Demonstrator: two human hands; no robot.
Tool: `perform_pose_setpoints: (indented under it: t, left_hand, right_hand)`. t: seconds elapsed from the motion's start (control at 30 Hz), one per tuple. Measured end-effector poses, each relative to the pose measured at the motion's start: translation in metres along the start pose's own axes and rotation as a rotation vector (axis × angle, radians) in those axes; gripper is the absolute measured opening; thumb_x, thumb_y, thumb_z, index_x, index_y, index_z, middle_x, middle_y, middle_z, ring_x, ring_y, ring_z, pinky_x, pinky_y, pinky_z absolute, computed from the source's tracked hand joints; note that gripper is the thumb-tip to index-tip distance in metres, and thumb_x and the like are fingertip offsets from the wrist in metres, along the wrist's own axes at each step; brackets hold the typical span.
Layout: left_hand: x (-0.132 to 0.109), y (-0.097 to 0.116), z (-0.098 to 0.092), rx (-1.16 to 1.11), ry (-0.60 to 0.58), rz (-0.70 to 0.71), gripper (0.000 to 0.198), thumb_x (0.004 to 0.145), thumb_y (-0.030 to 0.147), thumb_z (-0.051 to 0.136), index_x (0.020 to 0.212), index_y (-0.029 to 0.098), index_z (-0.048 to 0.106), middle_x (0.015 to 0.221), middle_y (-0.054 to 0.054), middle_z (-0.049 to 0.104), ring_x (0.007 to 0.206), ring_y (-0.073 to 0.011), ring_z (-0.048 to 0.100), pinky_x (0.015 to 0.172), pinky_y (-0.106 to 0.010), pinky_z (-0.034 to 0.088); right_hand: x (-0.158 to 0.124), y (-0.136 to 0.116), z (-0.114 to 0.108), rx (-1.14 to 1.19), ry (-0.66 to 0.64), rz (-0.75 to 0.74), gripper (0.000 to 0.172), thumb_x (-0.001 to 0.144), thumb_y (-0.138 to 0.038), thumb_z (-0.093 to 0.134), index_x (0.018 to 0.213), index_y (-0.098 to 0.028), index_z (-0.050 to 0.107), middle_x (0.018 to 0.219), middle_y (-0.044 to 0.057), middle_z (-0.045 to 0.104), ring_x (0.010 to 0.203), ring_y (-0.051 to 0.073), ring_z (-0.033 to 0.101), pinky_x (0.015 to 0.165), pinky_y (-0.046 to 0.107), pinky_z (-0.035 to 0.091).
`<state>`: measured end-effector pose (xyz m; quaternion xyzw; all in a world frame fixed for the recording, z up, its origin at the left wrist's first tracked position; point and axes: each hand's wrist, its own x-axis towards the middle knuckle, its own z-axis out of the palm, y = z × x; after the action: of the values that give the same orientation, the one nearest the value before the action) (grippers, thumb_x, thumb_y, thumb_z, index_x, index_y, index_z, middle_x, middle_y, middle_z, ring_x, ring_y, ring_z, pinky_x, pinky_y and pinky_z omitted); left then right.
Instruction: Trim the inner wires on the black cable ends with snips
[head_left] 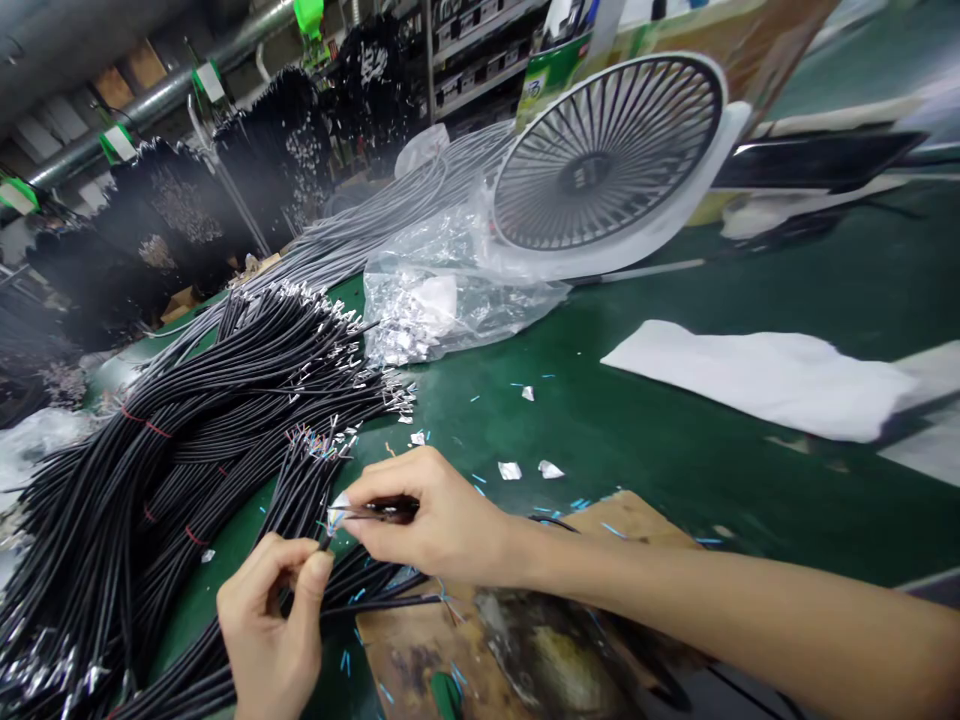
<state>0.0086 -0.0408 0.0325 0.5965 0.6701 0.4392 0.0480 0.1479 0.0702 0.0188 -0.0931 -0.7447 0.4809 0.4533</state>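
Note:
My left hand (274, 615) pinches a black cable near its stripped end (330, 522), where foil and fine coloured wires show. My right hand (427, 505) comes in from the right and is closed on dark tweezers (386, 509). Their thin tips point left at the stripped end, with my right fingertips close against it. Whether the tips touch the wires is too small to tell. Just behind the hands lies a bundle of black cables (300, 480) with coloured wire ends. A larger heap of black cables (150, 440), tied with red bands, spreads out to the left.
A round fan (600, 160) stands at the back beside a clear plastic bag (450, 300). White paper (757, 380) lies at right on the green table (675, 480). Foil scraps (510, 470) and blue wire bits are scattered about. A stained wooden board (412, 660) sits under my right forearm.

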Motion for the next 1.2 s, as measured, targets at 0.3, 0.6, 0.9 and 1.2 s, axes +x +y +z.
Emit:
perform_pose_setpoints:
  t: [0.3,0.6,0.9,1.2]
  left_hand:
    - [-0.0001,0.0008,0.0004,0.017,0.000,0.003,0.024,0.082,0.029,0.055,0.062,0.017,0.061,0.053,0.001,0.053,0.047,-0.0097,0.047,0.045,-0.020,0.038]
    - [-0.0013,0.0032,0.0037,0.023,0.041,0.032,0.020,0.081,0.025,0.057,0.063,0.017,0.062,0.056,0.000,0.056,0.048,-0.0098,0.049,0.046,-0.020,0.040]
    - [-0.0004,0.0057,0.0043,0.025,0.052,0.064,0.017,0.080,0.023,0.058,0.065,0.017,0.063,0.055,0.001,0.054,0.048,-0.0098,0.048,0.046,-0.021,0.039]
    - [-0.0013,0.0028,0.0031,0.028,0.040,0.038,0.020,0.081,0.024,0.055,0.063,0.017,0.061,0.055,0.000,0.054,0.048,-0.0100,0.049,0.046,-0.020,0.039]
  right_hand:
    - [-0.0008,0.0026,0.0016,-0.088,-0.027,-0.048,0.012,0.069,-0.006,0.055,0.062,-0.012,0.063,0.053,-0.004,0.048,0.047,0.006,0.038,0.044,0.017,0.028]
    - [-0.0012,-0.0042,0.0030,-0.076,-0.030,0.019,0.011,0.063,-0.007,0.070,0.071,-0.010,0.062,0.062,-0.004,0.052,0.047,0.004,0.038,0.045,0.016,0.030]
    - [-0.0040,0.0022,0.0036,-0.185,-0.047,-0.120,0.010,0.067,-0.004,0.056,0.063,-0.012,0.060,0.057,-0.003,0.049,0.049,0.007,0.041,0.047,0.018,0.030]
    - [-0.0034,0.0041,0.0011,-0.176,-0.033,-0.122,0.011,0.062,-0.004,0.052,0.061,-0.013,0.059,0.057,-0.002,0.052,0.051,0.008,0.043,0.049,0.019,0.033]
